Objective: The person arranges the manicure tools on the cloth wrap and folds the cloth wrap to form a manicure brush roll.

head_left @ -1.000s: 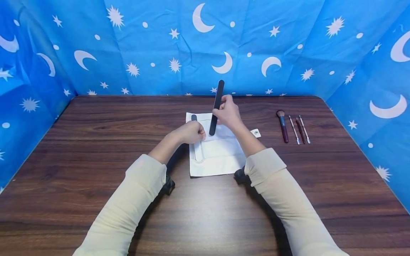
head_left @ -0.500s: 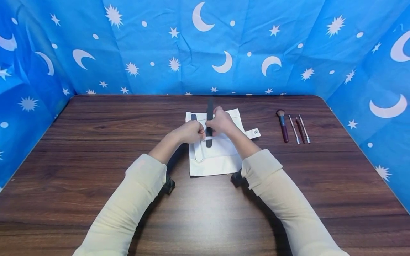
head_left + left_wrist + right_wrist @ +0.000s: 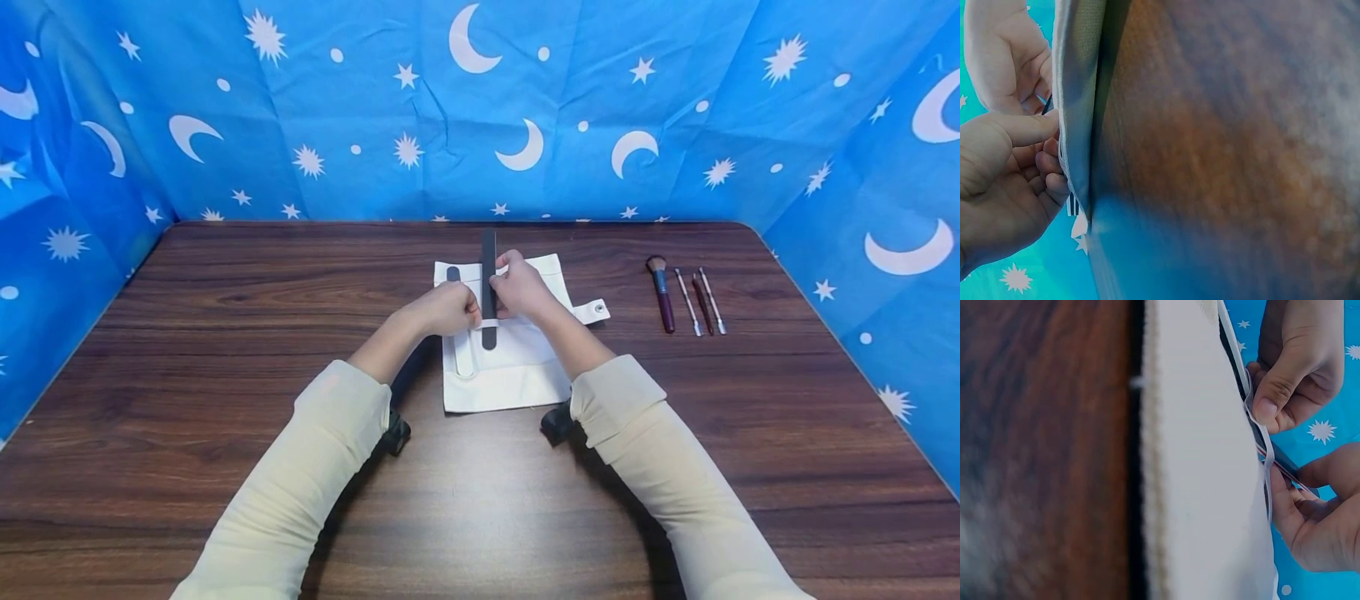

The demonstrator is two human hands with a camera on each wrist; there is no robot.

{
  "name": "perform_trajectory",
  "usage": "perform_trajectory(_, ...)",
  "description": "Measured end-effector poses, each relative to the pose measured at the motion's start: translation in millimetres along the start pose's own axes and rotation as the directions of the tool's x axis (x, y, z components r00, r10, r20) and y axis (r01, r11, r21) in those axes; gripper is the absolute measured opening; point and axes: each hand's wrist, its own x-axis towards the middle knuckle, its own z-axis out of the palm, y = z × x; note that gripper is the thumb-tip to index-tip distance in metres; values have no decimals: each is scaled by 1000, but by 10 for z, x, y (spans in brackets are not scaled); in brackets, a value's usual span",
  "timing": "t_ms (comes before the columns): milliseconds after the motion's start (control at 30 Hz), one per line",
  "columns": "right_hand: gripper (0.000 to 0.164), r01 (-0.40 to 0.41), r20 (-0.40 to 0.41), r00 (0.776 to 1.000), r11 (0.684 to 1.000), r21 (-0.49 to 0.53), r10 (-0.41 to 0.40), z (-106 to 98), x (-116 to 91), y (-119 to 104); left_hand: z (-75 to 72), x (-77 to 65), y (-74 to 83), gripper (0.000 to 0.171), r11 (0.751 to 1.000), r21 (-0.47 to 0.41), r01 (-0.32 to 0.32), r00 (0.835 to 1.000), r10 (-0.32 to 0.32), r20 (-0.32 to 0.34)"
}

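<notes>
A white cloth tool pouch (image 3: 510, 387) lies unfolded on the table. My right hand (image 3: 520, 286) holds a black nail file (image 3: 489, 267) upright over the pouch, thumb and fingers on its edges. The file's lower end runs beneath a white elastic band (image 3: 489, 323), which crosses over it. My left hand (image 3: 448, 308) pinches that band just left of the file; the right wrist view shows its thumb pressing the elastic (image 3: 1268, 450). Left of the file, partly hidden by the left hand, a second strip shows a dark rounded top (image 3: 453, 273) and a pale lower end (image 3: 464, 362).
To the right on the wooden table (image 3: 750, 433) lie a makeup brush (image 3: 662, 296), two slim metal tools and a thin dark red tool (image 3: 703, 304). A snap tab (image 3: 592, 312) sticks out from the pouch's right side. Blue star-patterned cloth (image 3: 420, 100) stands behind.
My right hand has brought the nail file down and left, from above the pouch to under the elastic band. My left hand has stayed in place.
</notes>
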Motion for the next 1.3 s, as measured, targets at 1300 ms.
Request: perform_trajectory(1300,21,169,132,984,850,-500,-118,-141,-145,124,19,-4,86,21,998,41,47,999,-46,-15)
